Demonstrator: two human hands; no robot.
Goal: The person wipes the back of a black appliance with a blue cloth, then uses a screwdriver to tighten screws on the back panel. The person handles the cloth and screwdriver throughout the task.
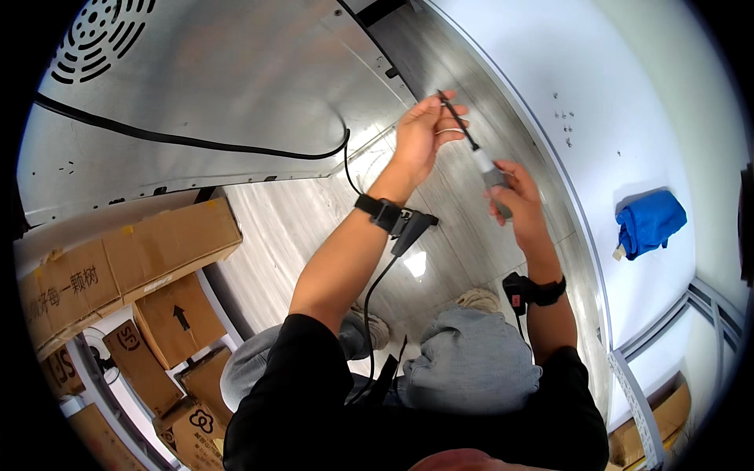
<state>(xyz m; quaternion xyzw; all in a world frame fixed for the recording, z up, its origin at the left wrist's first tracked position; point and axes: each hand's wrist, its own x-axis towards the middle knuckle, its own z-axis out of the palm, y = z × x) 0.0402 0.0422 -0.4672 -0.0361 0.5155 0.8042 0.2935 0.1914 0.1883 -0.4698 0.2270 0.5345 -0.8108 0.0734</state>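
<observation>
My right hand (pixel 514 191) is wrapped round the grey handle of a screwdriver (pixel 484 162), whose dark shaft slants up and to the left. At the tip of that shaft my left hand (pixel 424 133) has its thumb and forefinger closed, the other fingers curled behind the shaft. Any small piece between the fingertips is too small to make out. Both hands are above the floor, between a large metal panel (pixel 236 71) with vent slots and a white tabletop (pixel 510 39). Several small screws (pixel 562 116) lie on the tabletop.
A black cable (pixel 196 141) runs across the metal panel. A folded blue cloth (pixel 650 223) rests on the white tabletop. Cardboard boxes (pixel 181 318) fill a shelf at the lower left, with a long carton (pixel 133 263) above them. Wires hang from straps on both my wrists.
</observation>
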